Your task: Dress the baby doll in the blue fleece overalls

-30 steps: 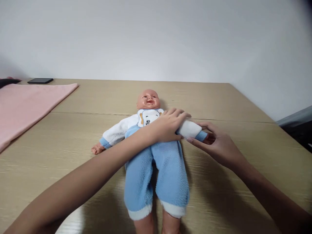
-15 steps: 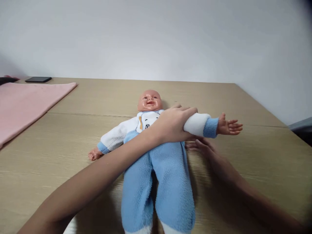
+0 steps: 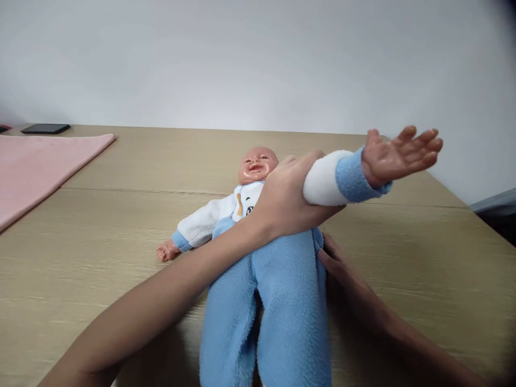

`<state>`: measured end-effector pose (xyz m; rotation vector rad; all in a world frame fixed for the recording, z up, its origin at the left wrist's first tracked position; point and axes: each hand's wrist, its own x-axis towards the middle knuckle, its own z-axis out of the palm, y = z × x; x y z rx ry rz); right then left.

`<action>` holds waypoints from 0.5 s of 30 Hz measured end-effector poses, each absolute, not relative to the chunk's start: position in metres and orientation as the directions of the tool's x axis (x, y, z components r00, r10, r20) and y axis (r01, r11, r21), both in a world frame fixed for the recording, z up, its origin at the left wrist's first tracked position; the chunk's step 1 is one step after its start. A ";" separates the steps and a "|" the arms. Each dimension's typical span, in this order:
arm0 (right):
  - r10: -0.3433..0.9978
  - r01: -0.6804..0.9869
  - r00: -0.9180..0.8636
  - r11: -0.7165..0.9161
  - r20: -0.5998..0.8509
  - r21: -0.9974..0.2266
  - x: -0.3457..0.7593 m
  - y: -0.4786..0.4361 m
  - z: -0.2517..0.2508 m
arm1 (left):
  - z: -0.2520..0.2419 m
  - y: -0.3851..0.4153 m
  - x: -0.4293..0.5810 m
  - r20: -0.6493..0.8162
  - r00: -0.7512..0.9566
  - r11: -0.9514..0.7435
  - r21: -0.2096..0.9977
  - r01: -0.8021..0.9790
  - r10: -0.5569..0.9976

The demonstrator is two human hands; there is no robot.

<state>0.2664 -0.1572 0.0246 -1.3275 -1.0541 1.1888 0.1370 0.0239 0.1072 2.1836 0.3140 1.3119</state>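
Observation:
A baby doll (image 3: 278, 290) in a blue and white fleece suit lies on its back on the table, head at the far end. My left hand (image 3: 288, 196) reaches across its chest, fingers wrapped round the doll's upper sleeve on the right side. That sleeve (image 3: 324, 180) is raised, and the doll's hand (image 3: 403, 153) points up to the right with spread fingers. Against the doll's right-hand hip in view is my right hand (image 3: 341, 269), thumb on the blue fabric and the other fingers partly hidden behind the body. The doll's other arm (image 3: 203, 223) rests on the table.
A pink cloth (image 3: 44, 172) lies flat on the left of the wooden table (image 3: 121, 258). Behind it, close to the wall (image 3: 258, 64), is a dark phone-like slab (image 3: 46, 129). Something dark (image 3: 500, 212) stands beyond the table's right edge.
My left hand has lifted the doll's arm up and toward me. My right hand has come in from the table beside the doll onto its hip. The view has shifted slightly.

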 end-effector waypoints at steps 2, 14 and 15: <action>0.988 -0.085 0.127 -0.079 -0.089 -0.993 0.267 -0.157 0.022 | 0.108 0.023 0.136 0.733 0.448 -0.788 0.608 -0.098 0.511; 0.995 -0.114 0.096 -0.008 -0.019 -0.993 0.263 -0.154 0.026 | 0.102 0.032 0.108 0.640 0.203 -0.590 0.765 -0.259 0.741; 0.996 -0.097 0.089 -0.004 -0.013 -0.995 0.264 -0.154 0.026 | 0.101 0.033 0.104 0.619 0.247 -0.563 0.783 -0.266 0.745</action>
